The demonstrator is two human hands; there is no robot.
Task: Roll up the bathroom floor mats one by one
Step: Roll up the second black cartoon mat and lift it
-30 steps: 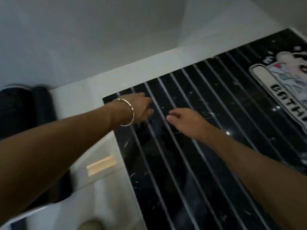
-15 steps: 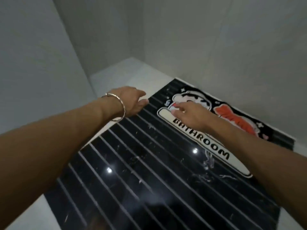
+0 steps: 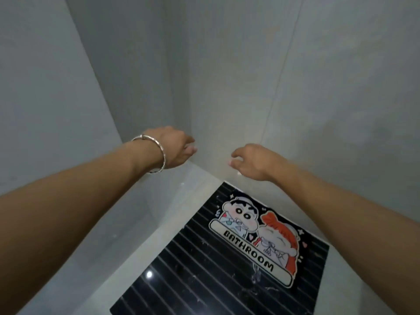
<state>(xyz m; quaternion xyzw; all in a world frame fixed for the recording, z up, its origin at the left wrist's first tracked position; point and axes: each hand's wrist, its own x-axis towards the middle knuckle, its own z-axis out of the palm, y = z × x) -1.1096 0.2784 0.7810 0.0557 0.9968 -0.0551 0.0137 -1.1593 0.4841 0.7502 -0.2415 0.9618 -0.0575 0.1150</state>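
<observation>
A black bathroom mat (image 3: 200, 276) with thin white stripes lies flat on the pale floor. It carries a cartoon print and the word BATHROOM near its far end. My left hand (image 3: 176, 147), with a silver bangle on the wrist, is stretched out above the floor beyond the mat's far left corner. My right hand (image 3: 252, 161) hovers just past the mat's far edge. Both hands hold nothing, with fingers loosely curled and apart. Neither touches the mat.
Grey tiled walls (image 3: 250, 76) meet in a corner straight ahead, close behind the hands. A strip of pale floor (image 3: 127, 235) runs along the mat's left side. The right wall stands close to the mat's right edge.
The view has swung up toward the wall corner. Both hands have travelled from over the mat's striped part and print to beyond its far edge, lifted off its surface.
</observation>
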